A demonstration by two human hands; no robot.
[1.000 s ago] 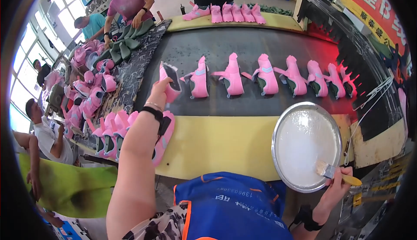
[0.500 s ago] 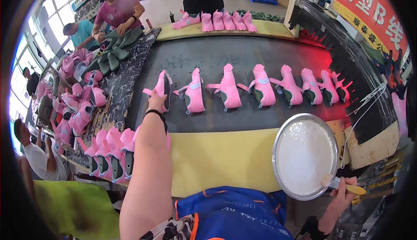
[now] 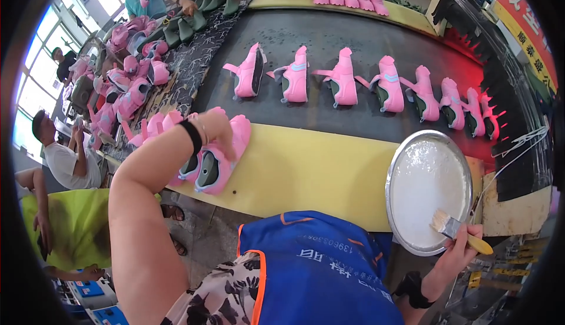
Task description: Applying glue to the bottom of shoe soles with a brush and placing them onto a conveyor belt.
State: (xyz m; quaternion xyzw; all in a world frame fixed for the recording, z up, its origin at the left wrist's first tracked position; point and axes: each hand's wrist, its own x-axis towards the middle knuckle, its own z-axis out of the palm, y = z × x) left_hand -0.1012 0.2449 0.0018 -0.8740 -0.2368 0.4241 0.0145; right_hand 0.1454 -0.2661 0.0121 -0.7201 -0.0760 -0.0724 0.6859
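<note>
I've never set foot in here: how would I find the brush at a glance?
Look for the long yellow board along the near edge of the dark work surface, then the round silvery tray at its right end. At the tray's lower right, the person's right hand holds the brush. Its pale bristles and yellow handle set it apart from the tray's white contents.

Downward fisheye view from head height
</note>
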